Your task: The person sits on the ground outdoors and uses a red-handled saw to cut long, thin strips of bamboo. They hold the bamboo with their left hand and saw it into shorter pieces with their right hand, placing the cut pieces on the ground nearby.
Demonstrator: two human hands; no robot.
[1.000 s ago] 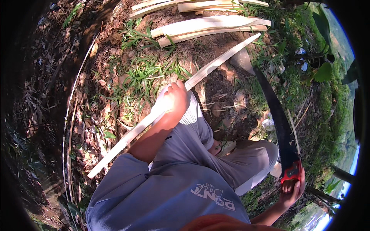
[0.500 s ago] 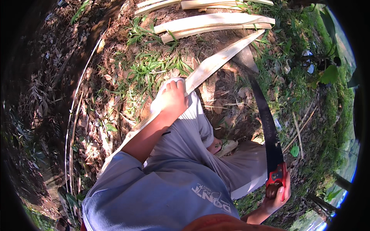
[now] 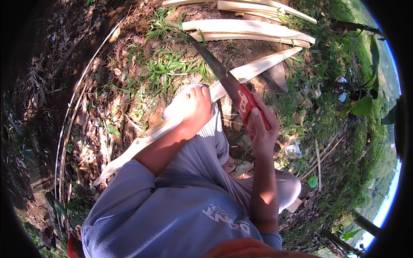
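My left hand (image 3: pixel 194 105) is closed round a long pale wooden slat (image 3: pixel 146 139), holding it on my bent left knee. The slat runs from beside my left arm out to the far right, where its end comes near the ground. In my right hand (image 3: pixel 262 129) is a pruning saw (image 3: pixel 217 66) with a red handle and a dark curved blade. The blade passes over the slat just beyond my left hand and points to the far left. I cannot tell whether it touches the wood.
Several pale split slats (image 3: pixel 249 29) lie on the ground at the far side. A flat grey-brown piece (image 3: pixel 276 77) rests under the slat's far end. Thin curved strips (image 3: pixel 69 129) lie on the left among dry leaves. Grass (image 3: pixel 172 66) grows ahead, with green plants (image 3: pixel 363 105) on the right.
My right hand has brought the saw from the lower right up and leftward, so the blade now crosses over the slat. My left hand keeps its grip on the knee.
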